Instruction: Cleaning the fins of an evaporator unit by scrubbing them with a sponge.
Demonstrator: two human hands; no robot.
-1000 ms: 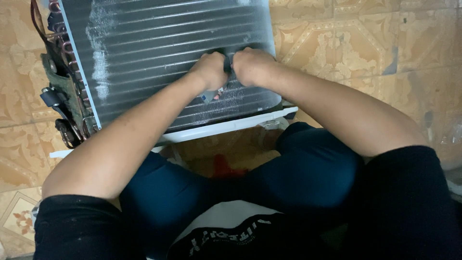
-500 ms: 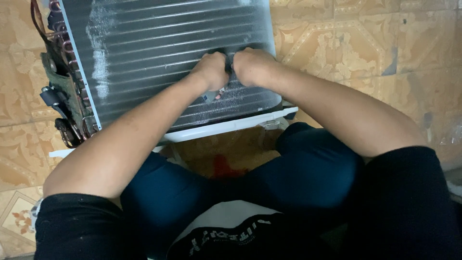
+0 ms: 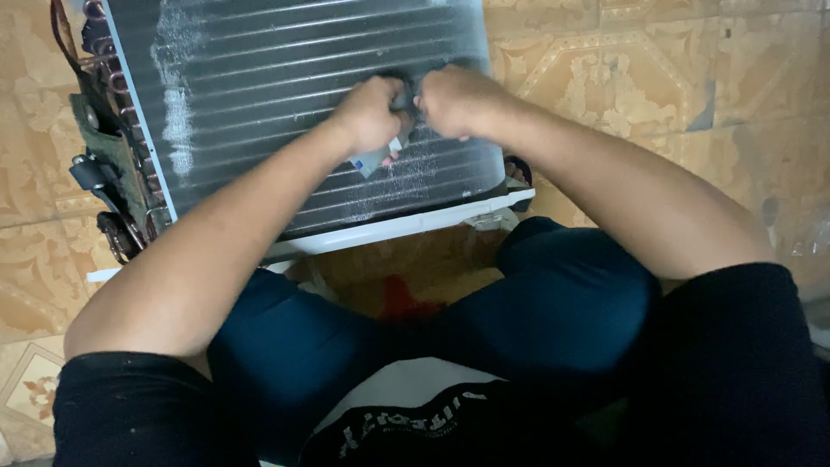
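Finned grey metal coil panel [image 3: 285, 95], the heat-exchanger kind with horizontal tubes running through thin aluminium fins, lies flat on the patterned tan tile floor [image 3: 674, 95] right in front of the seated person's knees. White frame rail [image 3: 406, 227] along its near edge, copper tube bends and dark wiring [image 3: 108, 186] down its left side. Whitish scuffed patches on the fins, one vertical streak upper left, one under the hands.

Left hand [image 3: 372, 112] and right hand [image 3: 454, 99] both on the panel's near-right area, knuckles nearly touching each other. Left fingers curled closed around a small pale flat piece [image 3: 373, 160], card or scraper, cannot tell which; its lower corner pokes out below the fist onto the fins. Right fingers also closed tight, pressing at the same spot beside a small dark thing between the two hands; cannot tell what it grips. Person wears dark blue shorts and black shirt, legs folded.

Step in hand looks like working the fin face at that spot, scraping or straightening. Next move would likely need light even pressure along the fin direction, since thin fins bend easily.
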